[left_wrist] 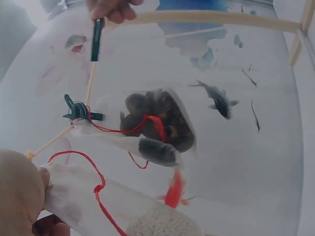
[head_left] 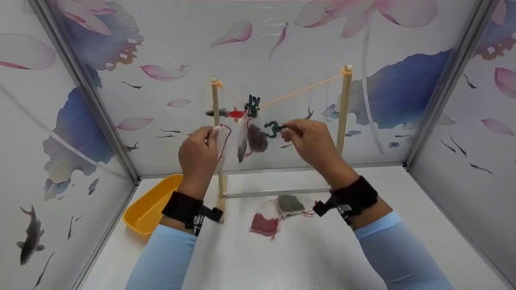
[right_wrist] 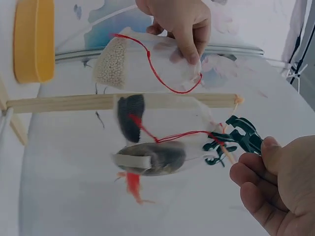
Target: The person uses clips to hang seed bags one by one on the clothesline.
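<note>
My left hand (head_left: 197,156) pinches the top of a sheer white drawstring bag (right_wrist: 170,49) with a red cord; small white pellets fill its bottom end. Between the thumb and fingers of my right hand (head_left: 313,141) is a dark green clothes clip (head_left: 274,129), held just right of the hanging bags. Several similar green clips (head_left: 252,105) sit bunched on an orange line (head_left: 302,92), which sags there. Below them hang a bag with a dark grey lump (left_wrist: 157,150) and a bag of dark, rounded contents (left_wrist: 172,125), both sheer with red cords.
Two wooden posts (head_left: 344,108) carry the line, left and right. On the white table (head_left: 258,262) lie a red-filled bag (head_left: 265,224) and a grey-green-filled bag (head_left: 290,204). A yellow basin (head_left: 135,215) stands at the left. Printed panels enclose the sides and back.
</note>
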### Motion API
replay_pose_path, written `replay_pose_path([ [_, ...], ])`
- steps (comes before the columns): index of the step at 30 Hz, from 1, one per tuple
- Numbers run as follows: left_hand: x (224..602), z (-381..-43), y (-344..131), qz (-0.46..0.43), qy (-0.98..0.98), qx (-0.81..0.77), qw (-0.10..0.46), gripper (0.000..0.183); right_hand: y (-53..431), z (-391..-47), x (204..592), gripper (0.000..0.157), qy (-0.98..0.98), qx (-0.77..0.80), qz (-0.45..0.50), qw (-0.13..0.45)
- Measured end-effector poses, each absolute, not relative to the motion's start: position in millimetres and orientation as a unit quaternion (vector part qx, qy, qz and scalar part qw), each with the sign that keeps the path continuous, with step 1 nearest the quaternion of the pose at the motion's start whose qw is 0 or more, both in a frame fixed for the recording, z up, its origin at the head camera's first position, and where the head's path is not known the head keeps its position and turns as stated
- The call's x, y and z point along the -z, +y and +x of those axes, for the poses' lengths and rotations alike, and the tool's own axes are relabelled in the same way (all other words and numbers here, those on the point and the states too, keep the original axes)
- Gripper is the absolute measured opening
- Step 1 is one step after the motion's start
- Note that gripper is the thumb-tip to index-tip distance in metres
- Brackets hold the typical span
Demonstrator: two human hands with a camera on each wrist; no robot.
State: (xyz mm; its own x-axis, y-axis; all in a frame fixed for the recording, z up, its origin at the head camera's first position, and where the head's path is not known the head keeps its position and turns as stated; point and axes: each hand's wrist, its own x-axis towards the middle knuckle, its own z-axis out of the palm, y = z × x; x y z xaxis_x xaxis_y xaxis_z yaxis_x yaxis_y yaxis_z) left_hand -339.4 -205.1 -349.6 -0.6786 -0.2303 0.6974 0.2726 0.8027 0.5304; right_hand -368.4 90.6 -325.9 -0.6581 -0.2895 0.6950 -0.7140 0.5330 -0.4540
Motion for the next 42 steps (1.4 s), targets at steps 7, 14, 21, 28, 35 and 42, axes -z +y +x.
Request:
replay_pose_path([
  [7,307,-376,-191,-0.031,-0.867,0.266,0.421,0.027,59,-392,251,0.026,-0.857,-0.322,0.297,0.274],
  [14,291,-395,-172,-0.013,-0.891,0.226,0.394,0.026,24,-416,224,0.026,-0.899,-0.2,0.277,0.273],
  [21,292,-400,-162,-0.014,-0.896,0.238,0.376,0.027,13,-426,224,0.022,-0.901,-0.166,0.299,0.268],
  [28,298,-400,-163,-0.022,-0.897,0.252,0.362,0.025,13,-430,224,0.037,-0.929,-0.134,0.296,0.176],
  [35,311,-401,-171,-0.018,-0.903,0.266,0.337,0.024,15,-429,233,0.051,-0.934,-0.132,0.298,0.149],
  [42,327,-386,-184,-0.027,-0.884,0.312,0.348,0.026,37,-414,264,0.037,-0.87,-0.213,0.348,0.277],
])
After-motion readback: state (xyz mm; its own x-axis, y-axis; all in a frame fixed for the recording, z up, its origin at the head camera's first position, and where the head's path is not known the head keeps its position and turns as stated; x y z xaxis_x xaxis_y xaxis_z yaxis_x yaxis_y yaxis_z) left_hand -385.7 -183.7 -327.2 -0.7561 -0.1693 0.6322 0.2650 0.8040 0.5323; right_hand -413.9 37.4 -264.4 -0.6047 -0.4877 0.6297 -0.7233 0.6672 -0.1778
